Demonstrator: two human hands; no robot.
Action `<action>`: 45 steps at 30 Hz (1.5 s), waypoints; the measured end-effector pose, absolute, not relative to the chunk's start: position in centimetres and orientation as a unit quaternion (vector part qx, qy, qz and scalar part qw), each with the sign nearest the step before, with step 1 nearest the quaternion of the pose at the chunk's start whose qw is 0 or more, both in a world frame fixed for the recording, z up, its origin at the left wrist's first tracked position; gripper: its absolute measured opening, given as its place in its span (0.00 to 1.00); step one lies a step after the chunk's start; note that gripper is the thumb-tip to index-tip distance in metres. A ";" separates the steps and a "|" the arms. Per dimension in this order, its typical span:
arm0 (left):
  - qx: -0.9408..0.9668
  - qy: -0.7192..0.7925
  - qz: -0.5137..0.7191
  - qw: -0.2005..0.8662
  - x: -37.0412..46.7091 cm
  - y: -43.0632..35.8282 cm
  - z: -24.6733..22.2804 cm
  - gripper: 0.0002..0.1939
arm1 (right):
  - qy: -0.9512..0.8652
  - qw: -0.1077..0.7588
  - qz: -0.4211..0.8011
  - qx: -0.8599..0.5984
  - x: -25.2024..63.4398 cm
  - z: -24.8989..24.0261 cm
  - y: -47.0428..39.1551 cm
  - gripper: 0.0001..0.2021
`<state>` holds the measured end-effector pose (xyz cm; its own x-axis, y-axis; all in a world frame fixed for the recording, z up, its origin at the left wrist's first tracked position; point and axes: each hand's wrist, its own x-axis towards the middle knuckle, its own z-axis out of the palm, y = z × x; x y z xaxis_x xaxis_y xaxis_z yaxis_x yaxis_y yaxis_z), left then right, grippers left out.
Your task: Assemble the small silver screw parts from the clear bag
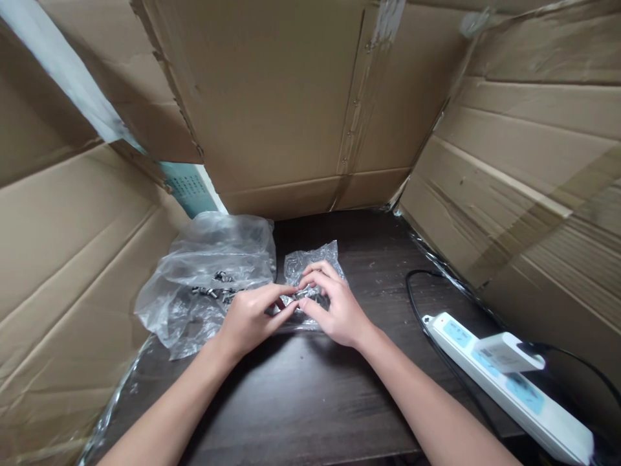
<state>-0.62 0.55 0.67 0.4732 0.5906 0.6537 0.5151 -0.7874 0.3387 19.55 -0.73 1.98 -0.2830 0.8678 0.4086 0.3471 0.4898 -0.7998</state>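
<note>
Small metal part: pinched between fingertips of both hands at centre of dark wood-grain tabletop, directly over small clear plastic bag.

Head view, progress:
- Left hand: thumb and forefinger closed on near end of part.
- Right hand: fingers curled and closed on far end, partly covering small bag.
- Large clear plastic bag, just left of hands: several loose metal pieces visible inside, so most stock judged unhandled.
- Contents of small bag: cannot tell, hidden by hand and glare.
- Judged early to middle stage; one piece in hand, remainder in large bag.

Head view, materials and shapes:
- Part: short, silvery, glossy; exact form too small to tell.
- Bags: thin crinkled film, creased, reflective, slumped flat.
- Cardboard walls: brown corrugated board, folded, creased, taped and stapled seams, enclosing tabletop on three sides.
- Power strip: long white plastic bar, blue socket labels, white plug adapter seated, black cable looping toward rear, well apart from hands.
</note>
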 end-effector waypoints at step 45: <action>0.867 0.294 0.397 0.066 -0.5 0.5 0.9 0.08 | -0.746 0.411 0.323 -0.413 19.2 1.7 -0.4 0.14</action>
<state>-0.47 0.49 0.94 0.5121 0.5618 0.6498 0.4564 -0.8188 0.3482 19.25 -0.38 1.67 -0.3207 0.8812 0.3474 0.3505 0.4511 -0.8208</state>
